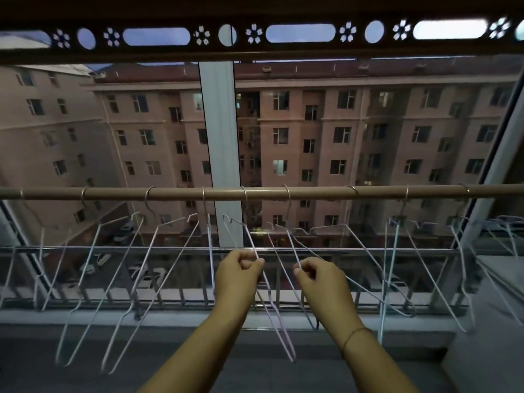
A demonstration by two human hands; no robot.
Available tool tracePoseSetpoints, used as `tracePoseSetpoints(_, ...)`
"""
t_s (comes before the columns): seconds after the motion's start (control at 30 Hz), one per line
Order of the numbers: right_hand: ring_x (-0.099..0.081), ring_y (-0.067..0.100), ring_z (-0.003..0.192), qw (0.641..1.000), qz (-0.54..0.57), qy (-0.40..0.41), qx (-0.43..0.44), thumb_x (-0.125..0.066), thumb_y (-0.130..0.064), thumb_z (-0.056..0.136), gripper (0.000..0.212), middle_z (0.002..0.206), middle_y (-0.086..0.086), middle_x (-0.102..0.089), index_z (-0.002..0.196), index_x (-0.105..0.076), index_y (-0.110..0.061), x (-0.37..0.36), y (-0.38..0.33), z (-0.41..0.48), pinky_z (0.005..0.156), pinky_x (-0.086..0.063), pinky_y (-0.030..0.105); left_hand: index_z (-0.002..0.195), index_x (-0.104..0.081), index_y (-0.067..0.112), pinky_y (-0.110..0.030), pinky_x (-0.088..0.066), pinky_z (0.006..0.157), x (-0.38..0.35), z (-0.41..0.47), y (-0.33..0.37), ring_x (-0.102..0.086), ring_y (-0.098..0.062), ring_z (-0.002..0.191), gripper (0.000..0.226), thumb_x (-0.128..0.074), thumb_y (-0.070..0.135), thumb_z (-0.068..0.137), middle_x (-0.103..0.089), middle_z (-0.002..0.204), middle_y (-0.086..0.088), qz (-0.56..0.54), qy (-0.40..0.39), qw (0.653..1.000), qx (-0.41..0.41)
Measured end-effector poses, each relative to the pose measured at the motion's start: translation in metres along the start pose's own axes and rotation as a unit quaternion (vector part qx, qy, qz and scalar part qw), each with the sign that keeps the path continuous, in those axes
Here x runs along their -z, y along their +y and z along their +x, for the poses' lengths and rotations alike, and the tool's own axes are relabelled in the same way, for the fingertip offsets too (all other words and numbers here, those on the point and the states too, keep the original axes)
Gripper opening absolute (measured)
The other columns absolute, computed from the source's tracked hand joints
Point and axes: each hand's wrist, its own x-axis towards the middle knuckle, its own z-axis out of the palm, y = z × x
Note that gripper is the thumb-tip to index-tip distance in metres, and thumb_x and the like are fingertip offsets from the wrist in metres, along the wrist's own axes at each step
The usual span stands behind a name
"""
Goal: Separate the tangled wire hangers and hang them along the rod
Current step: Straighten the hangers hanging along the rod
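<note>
A tan rod runs level across the window. Several pale wire hangers hang from it by their hooks, spread from far left to far right. My left hand pinches a side wire of the middle hanger, whose hook sits on the rod just right of the window post. My right hand pinches a wire of the neighbouring hanger, which hangs to the right. Both hands are below the rod, a short gap apart. The two hangers' lower wires cross near my wrists.
A white window post stands behind the rod at centre. A metal railing runs outside below the rod, above a grey sill. A dark cut-out valance spans the top. A slanted frame rises at right.
</note>
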Motion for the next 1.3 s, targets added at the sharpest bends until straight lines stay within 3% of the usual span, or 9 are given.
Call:
tracePoseSetpoints(0.2, -0.055, 0.014, 0.085, 0.996, -0.063, 0.050, 0.036, -0.057, -0.024, 0.087, 0.009, 0.095, -0.002, -0.056, 0.092, -0.061, -0.018, 0.007, -0.003, -0.003, 0.073, -0.047, 0.026, 0.094, -0.059, 0.026, -0.017, -0.049, 0.059, 0.020, -0.012, 0.009, -0.060, -0.012, 0.071, 0.009, -0.063, 0.023, 0.087, -0.064, 0.082, -0.004, 0.022, 0.017, 0.999, -0.042)
tracePoseSetpoints(0.37, -0.053, 0.017, 0.102, 0.990, -0.051, 0.093, 0.098, -0.060, -0.023, 0.085, 0.022, 0.108, -0.002, -0.053, 0.107, -0.060, -0.019, 0.005, -0.037, -0.019, 0.085, -0.051, 0.035, 0.097, -0.060, 0.027, -0.010, -0.049, 0.055, 0.063, -0.022, 0.012, -0.061, -0.006, 0.075, 0.011, -0.063, 0.025, 0.087, -0.064, 0.084, 0.004, 0.019, 0.073, 0.993, -0.091)
tracePoseSetpoints(0.57, -0.053, 0.004, 0.091, 0.982, 0.022, 0.029, 0.187, -0.060, -0.018, 0.085, 0.019, 0.099, -0.010, -0.054, 0.104, -0.060, -0.023, -0.041, -0.098, -0.041, 0.077, -0.039, 0.010, 0.092, -0.061, 0.030, -0.001, -0.043, 0.053, 0.137, -0.016, 0.005, -0.059, -0.004, 0.074, 0.008, -0.062, 0.023, 0.088, -0.064, 0.084, 0.007, 0.028, 0.142, 0.983, -0.114)
tracePoseSetpoints(0.73, -0.054, 0.006, 0.090, 0.986, 0.042, -0.033, 0.160, -0.059, -0.024, 0.087, 0.019, 0.101, -0.007, -0.057, 0.106, -0.058, -0.023, -0.106, -0.134, -0.046, 0.081, -0.046, 0.021, 0.094, -0.059, 0.032, -0.012, -0.044, 0.068, 0.203, 0.006, -0.006, -0.057, -0.007, 0.091, 0.010, -0.063, 0.026, 0.087, -0.059, 0.105, 0.004, 0.090, 0.185, 0.970, -0.128)
tracePoseSetpoints(0.83, -0.054, 0.009, 0.085, 0.992, 0.047, -0.025, 0.113, -0.058, -0.027, 0.087, 0.012, 0.101, -0.003, -0.056, 0.099, -0.055, -0.026, -0.147, -0.150, -0.047, 0.076, -0.042, 0.023, 0.110, -0.057, 0.025, -0.031, -0.045, 0.090, 0.244, 0.024, -0.014, -0.049, -0.019, 0.110, 0.025, -0.063, 0.027, 0.087, -0.049, 0.122, -0.001, 0.152, 0.214, 0.958, -0.115)
tracePoseSetpoints(0.9, -0.054, 0.014, 0.083, 0.997, 0.030, -0.015, 0.073, -0.059, -0.030, 0.087, 0.017, 0.099, 0.000, -0.056, 0.100, -0.056, -0.020, -0.172, -0.160, -0.046, 0.074, -0.044, 0.027, 0.123, -0.053, 0.021, -0.035, -0.043, 0.094, 0.266, 0.037, -0.020, -0.046, -0.021, 0.116, 0.038, -0.062, 0.029, 0.087, -0.046, 0.129, -0.003, 0.187, 0.210, 0.956, -0.088)
tracePoseSetpoints(0.97, -0.053, 0.018, 0.081, 0.999, -0.004, -0.018, 0.032, -0.058, -0.033, 0.087, 0.024, 0.096, 0.003, -0.056, 0.102, -0.057, -0.014, -0.193, -0.166, -0.045, 0.074, -0.047, 0.032, 0.130, -0.049, 0.019, -0.030, -0.043, 0.085, 0.280, 0.046, -0.029, -0.052, -0.018, 0.106, 0.044, -0.061, 0.029, 0.088, -0.049, 0.127, -0.002, 0.184, 0.167, 0.967, -0.057)
tracePoseSetpoints(1.1, -0.052, 0.021, 0.091, 0.999, -0.051, -0.002, -0.011, -0.057, -0.035, 0.087, 0.028, 0.099, 0.004, -0.055, 0.106, -0.056, -0.014, -0.217, -0.170, -0.050, 0.076, -0.045, 0.033, 0.122, -0.056, 0.019, -0.012, -0.039, 0.059, 0.295, 0.058, -0.045, -0.055, -0.003, 0.077, 0.036, -0.063, 0.023, 0.088, -0.058, 0.094, 0.008, 0.137, 0.095, 0.984, -0.064)
tracePoseSetpoints(1.3, -0.049, 0.018, 0.109, 0.990, -0.046, 0.123, 0.058, -0.062, -0.027, 0.084, 0.033, 0.113, -0.001, -0.053, 0.116, -0.056, -0.019, -0.223, -0.201, -0.060, 0.088, -0.046, 0.033, 0.111, -0.059, 0.022, -0.009, -0.043, 0.055, 0.326, 0.074, -0.045, -0.057, -0.005, 0.078, 0.023, -0.062, 0.022, 0.088, -0.059, 0.096, 0.006, 0.071, 0.142, 0.982, -0.105)
